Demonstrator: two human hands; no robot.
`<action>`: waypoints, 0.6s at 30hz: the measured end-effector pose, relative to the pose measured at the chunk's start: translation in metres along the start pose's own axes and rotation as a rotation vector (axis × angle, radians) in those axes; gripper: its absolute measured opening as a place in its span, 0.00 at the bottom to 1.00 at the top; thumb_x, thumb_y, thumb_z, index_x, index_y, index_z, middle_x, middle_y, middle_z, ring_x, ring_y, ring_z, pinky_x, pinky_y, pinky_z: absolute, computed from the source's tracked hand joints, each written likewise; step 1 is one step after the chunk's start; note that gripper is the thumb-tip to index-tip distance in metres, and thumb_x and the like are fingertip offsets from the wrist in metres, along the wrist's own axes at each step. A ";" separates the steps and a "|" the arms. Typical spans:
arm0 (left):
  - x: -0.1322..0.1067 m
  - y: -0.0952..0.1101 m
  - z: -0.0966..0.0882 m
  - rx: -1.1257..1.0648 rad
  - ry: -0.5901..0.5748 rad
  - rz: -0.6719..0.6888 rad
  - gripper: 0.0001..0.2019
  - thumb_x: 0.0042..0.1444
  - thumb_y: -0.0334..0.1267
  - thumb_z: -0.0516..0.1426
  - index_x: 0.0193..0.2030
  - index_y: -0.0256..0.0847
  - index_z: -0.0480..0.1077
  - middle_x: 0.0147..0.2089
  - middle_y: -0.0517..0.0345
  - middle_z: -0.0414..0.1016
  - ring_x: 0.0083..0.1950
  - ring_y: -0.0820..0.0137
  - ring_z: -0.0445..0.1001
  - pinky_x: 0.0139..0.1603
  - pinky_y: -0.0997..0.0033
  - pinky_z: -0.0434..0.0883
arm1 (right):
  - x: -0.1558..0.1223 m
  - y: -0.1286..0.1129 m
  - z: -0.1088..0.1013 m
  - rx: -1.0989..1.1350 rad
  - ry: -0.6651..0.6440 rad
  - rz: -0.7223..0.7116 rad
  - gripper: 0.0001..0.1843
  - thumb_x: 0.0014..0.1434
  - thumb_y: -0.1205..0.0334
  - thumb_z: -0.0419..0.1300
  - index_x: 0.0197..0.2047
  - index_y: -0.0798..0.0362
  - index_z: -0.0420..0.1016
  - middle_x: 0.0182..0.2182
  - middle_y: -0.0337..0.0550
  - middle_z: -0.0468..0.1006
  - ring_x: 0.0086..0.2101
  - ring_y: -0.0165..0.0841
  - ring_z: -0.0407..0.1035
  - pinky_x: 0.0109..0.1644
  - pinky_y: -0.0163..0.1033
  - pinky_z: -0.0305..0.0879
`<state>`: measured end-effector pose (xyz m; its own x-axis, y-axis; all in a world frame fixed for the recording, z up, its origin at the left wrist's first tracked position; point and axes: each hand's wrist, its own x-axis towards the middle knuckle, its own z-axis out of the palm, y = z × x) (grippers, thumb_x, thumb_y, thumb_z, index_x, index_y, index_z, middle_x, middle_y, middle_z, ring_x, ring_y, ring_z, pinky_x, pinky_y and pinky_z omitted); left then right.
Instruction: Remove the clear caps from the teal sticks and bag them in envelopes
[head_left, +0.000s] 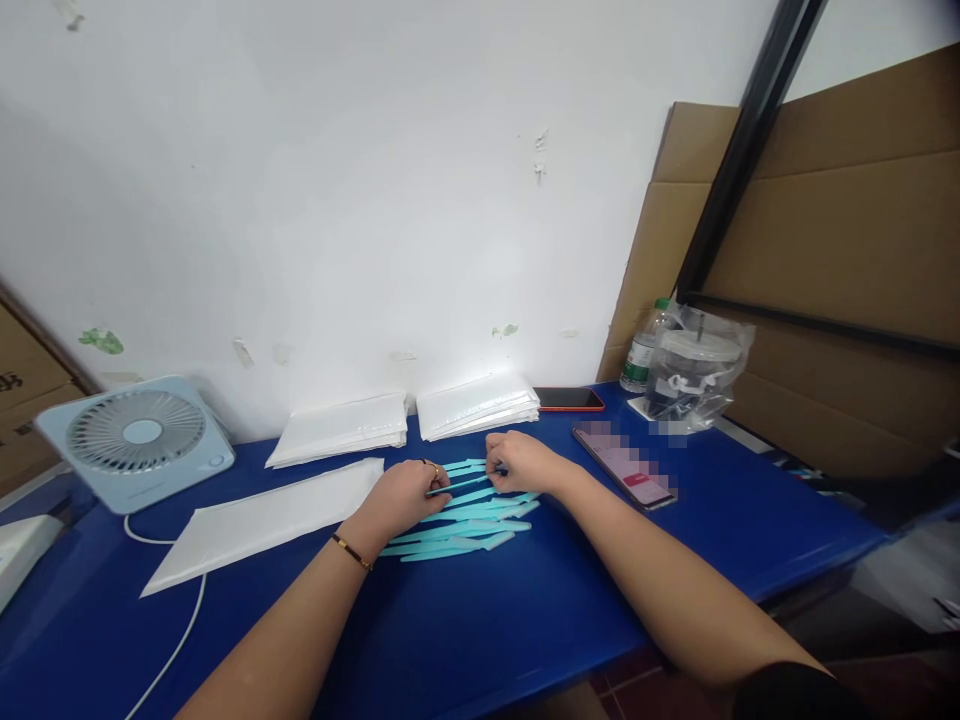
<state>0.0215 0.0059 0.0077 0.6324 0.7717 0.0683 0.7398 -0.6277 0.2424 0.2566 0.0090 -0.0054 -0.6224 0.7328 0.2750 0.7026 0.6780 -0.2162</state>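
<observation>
Several slim turquoise sticks with angled, paler ends, which look like eyebrow razors (457,528), lie in a loose row on the blue table. Above the far part of the row, one razor (466,485) spans the gap between my hands. My left hand (405,497) pinches its left end between thumb and fingers. Closed around its right end is my right hand (525,462), whose fingertips partly hide it. Just left of my left hand lies a single flat white padded envelope (277,520).
Two stacks of white envelopes (341,425) stand against the wall. A light-blue fan (139,440) with a white cable is at the left. On the right are a phone (622,465), an orange-edged phone (570,399), a bottle (641,355) and a bagged cup (694,375).
</observation>
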 end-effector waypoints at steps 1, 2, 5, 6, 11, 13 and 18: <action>0.000 -0.001 0.000 0.027 0.010 0.013 0.08 0.53 0.40 0.53 0.31 0.42 0.73 0.31 0.57 0.75 0.32 0.68 0.70 0.31 0.71 0.61 | 0.000 0.000 0.000 -0.003 0.000 -0.004 0.05 0.46 0.70 0.60 0.27 0.54 0.78 0.30 0.41 0.72 0.27 0.28 0.64 0.32 0.33 0.56; 0.000 -0.001 0.001 0.040 0.017 0.025 0.09 0.54 0.40 0.52 0.31 0.43 0.73 0.32 0.56 0.75 0.32 0.67 0.70 0.31 0.71 0.61 | 0.000 0.000 0.000 0.003 -0.002 -0.006 0.05 0.46 0.69 0.61 0.27 0.54 0.78 0.30 0.41 0.72 0.28 0.28 0.64 0.32 0.33 0.56; 0.000 -0.003 -0.001 0.008 0.018 0.017 0.10 0.55 0.41 0.52 0.31 0.43 0.74 0.33 0.56 0.76 0.34 0.67 0.71 0.33 0.71 0.61 | 0.000 0.003 -0.002 0.059 -0.032 -0.007 0.03 0.49 0.64 0.62 0.28 0.54 0.78 0.30 0.41 0.72 0.29 0.28 0.65 0.32 0.33 0.56; 0.000 -0.005 -0.002 -0.006 0.016 0.002 0.10 0.54 0.41 0.52 0.31 0.42 0.74 0.33 0.56 0.76 0.34 0.67 0.71 0.33 0.71 0.61 | -0.001 0.005 -0.004 0.077 -0.045 -0.003 0.04 0.50 0.64 0.63 0.28 0.54 0.78 0.30 0.41 0.72 0.29 0.28 0.65 0.32 0.32 0.56; -0.003 -0.016 -0.008 -0.089 0.010 -0.086 0.12 0.53 0.44 0.53 0.28 0.42 0.74 0.29 0.58 0.76 0.31 0.69 0.71 0.31 0.72 0.61 | -0.010 0.020 -0.017 0.118 -0.089 0.126 0.03 0.48 0.65 0.64 0.27 0.54 0.79 0.29 0.41 0.72 0.28 0.28 0.66 0.30 0.32 0.56; -0.004 -0.020 -0.010 -0.154 -0.007 -0.093 0.13 0.53 0.45 0.52 0.29 0.43 0.75 0.32 0.58 0.76 0.32 0.69 0.71 0.31 0.73 0.62 | -0.013 0.025 -0.020 0.124 -0.092 0.193 0.04 0.47 0.63 0.65 0.27 0.54 0.80 0.29 0.41 0.73 0.28 0.29 0.66 0.30 0.32 0.56; -0.004 -0.024 -0.008 -0.230 -0.013 -0.107 0.15 0.54 0.48 0.52 0.37 0.43 0.75 0.34 0.58 0.75 0.31 0.70 0.71 0.31 0.73 0.63 | -0.014 0.029 -0.022 0.075 -0.046 0.231 0.04 0.49 0.65 0.62 0.28 0.55 0.79 0.31 0.43 0.74 0.29 0.30 0.66 0.32 0.32 0.57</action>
<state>-0.0007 0.0185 0.0092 0.5572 0.8301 0.0188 0.7317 -0.5016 0.4616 0.2932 0.0171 0.0056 -0.4642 0.8697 0.1677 0.8019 0.4930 -0.3375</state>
